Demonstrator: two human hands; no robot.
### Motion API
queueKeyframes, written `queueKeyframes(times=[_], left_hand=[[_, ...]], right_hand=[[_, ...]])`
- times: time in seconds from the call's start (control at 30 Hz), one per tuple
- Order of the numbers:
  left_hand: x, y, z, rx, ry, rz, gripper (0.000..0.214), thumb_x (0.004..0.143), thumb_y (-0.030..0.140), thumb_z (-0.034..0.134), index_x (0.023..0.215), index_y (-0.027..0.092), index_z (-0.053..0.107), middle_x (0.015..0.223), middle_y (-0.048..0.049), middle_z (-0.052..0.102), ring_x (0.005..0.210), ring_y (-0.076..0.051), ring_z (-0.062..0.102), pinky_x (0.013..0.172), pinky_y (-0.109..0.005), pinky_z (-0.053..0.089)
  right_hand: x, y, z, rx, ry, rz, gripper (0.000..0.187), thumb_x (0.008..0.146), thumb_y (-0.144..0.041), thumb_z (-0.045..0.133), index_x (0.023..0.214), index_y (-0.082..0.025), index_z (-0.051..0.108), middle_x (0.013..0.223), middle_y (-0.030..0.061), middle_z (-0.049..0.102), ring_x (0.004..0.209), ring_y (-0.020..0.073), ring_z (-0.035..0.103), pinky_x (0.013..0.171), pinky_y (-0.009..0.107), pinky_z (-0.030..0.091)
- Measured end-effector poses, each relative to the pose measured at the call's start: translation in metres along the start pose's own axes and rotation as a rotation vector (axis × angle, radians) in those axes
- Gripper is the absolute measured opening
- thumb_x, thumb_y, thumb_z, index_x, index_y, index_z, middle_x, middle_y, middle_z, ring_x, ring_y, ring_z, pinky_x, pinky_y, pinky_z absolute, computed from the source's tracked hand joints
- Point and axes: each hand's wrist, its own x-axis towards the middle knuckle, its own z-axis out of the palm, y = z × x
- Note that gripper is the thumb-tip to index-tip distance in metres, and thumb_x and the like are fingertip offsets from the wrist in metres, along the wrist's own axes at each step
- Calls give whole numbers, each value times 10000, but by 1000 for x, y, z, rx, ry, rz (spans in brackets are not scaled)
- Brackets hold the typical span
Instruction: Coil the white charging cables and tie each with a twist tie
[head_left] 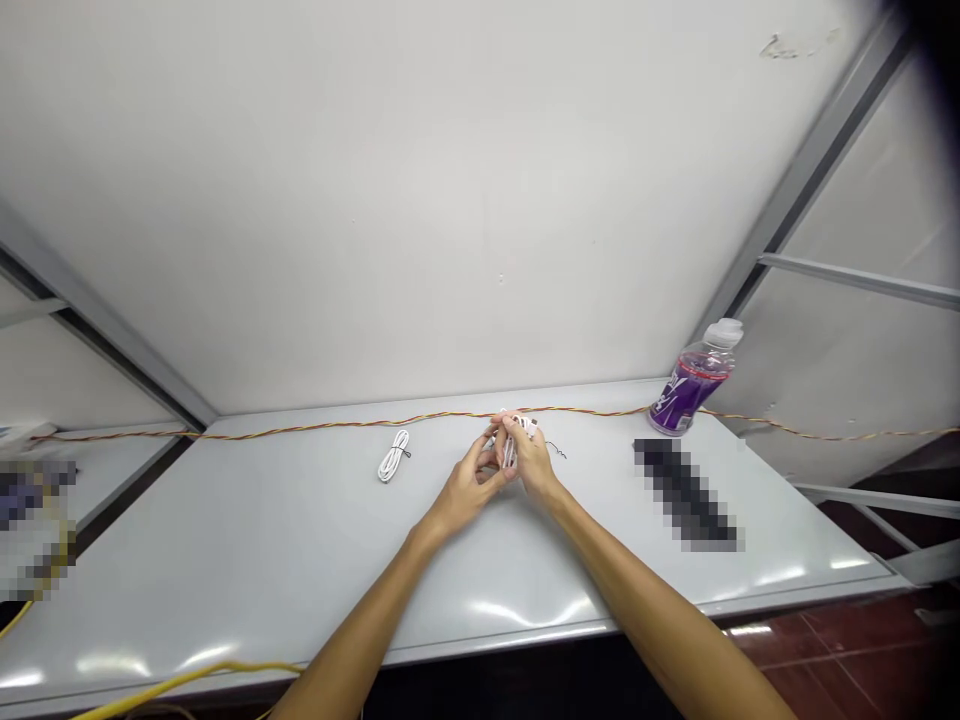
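Between my two hands, above the middle of the grey table (300, 540), is a coiled white cable (510, 452). My left hand (472, 480) grips the coil from the left, thumb below and fingers above. From the right, my right hand (531, 458) is closed on the same coil, and a plug end shows by its fingers. A thin black twist tie (556, 450) lies kinked just right of my right hand. Left of my hands rests a second white cable bundle (394, 456), bound with a black tie.
A twisted red and yellow wire (300, 430) runs along the table's back. At the back right stands a bottle with a purple label (688, 390). A blurred dark object (686, 495) lies in front of it. A yellow cable (187, 680) crosses the front left edge.
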Motion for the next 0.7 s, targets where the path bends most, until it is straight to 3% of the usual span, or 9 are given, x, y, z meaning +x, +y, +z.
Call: queueKeyframes(times=[0.17, 0.33, 0.47, 0.7], left_hand=[[0, -8, 4, -248, -122, 12, 722, 867, 415, 638, 1488, 269, 301, 925, -46, 577, 826, -194, 618, 699, -338, 539], [-8, -6, 2, -257, -210, -37, 561, 876, 408, 622, 1367, 214, 432, 846, -28, 554, 692, -158, 567, 641, -316, 501], [-10, -4, -1, -150, -180, -55, 310, 876, 384, 624, 1093, 169, 573, 750, 2, 513, 645, -128, 490, 602, -273, 424], [-11, -8, -3, -108, -121, -19, 262, 889, 422, 603, 970, 177, 562, 750, -3, 542, 657, -131, 514, 620, -281, 444]], right_hand=[[-9, 0, 3, -49, -79, 2, 297, 923, -536, 453, 864, -261, 548, 762, 18, 629, 811, 212, 603, 741, 347, 487], [-18, -6, 2, -254, -131, -116, 266, 955, -444, 442, 849, -261, 602, 1014, 39, 620, 1002, 204, 557, 955, 388, 418], [-20, -10, 0, -317, -178, -192, 255, 971, -412, 436, 857, -270, 614, 1069, 42, 621, 1114, 211, 518, 1017, 408, 382], [-22, -9, -6, -317, -260, -149, 204, 955, -423, 501, 929, -285, 650, 1159, 47, 611, 1168, 222, 504, 1030, 429, 375]])
